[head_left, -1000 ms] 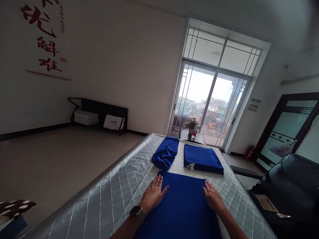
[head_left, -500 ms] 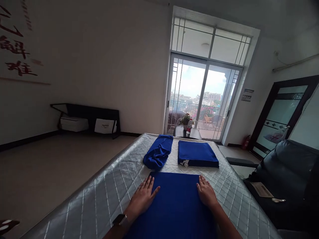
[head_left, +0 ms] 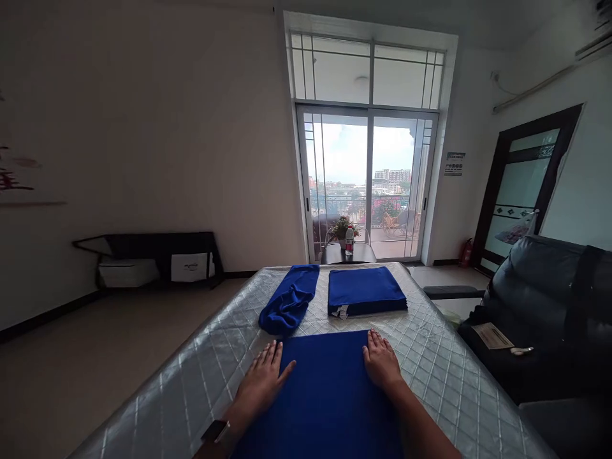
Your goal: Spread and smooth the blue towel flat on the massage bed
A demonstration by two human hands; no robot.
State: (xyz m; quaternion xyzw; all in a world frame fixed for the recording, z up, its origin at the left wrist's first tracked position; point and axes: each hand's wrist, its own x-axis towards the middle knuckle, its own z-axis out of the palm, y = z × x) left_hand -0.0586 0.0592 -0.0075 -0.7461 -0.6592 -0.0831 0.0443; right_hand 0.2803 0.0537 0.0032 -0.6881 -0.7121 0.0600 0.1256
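Observation:
A blue cloth (head_left: 327, 395) lies flat in front of me, its near end running out of view at the bottom. My left hand (head_left: 262, 376) rests on its left edge near the far corner, fingers stretched out and thumb spread over the fabric. On the opposite edge, near the far right corner, my right hand (head_left: 381, 360) lies flat with fingers extended. Beyond the cloth is a neat stack of folded blue cloths (head_left: 367, 288) with a white tag at its front left. To the left of that stack sits a crumpled blue cloth (head_left: 289, 303).
Everything blue lies on a silver quilted cover (head_left: 215, 357). A small dark table (head_left: 347, 254) with a bottle (head_left: 349, 240) and a potted plant stands past its far end. On the right is a black armchair (head_left: 540, 319); white boxes (head_left: 128, 273) sit by the left wall.
The camera view has levelled and turned slightly, so the scene shifts to the left. Both hands stay on the edges of the flat blue cloth.

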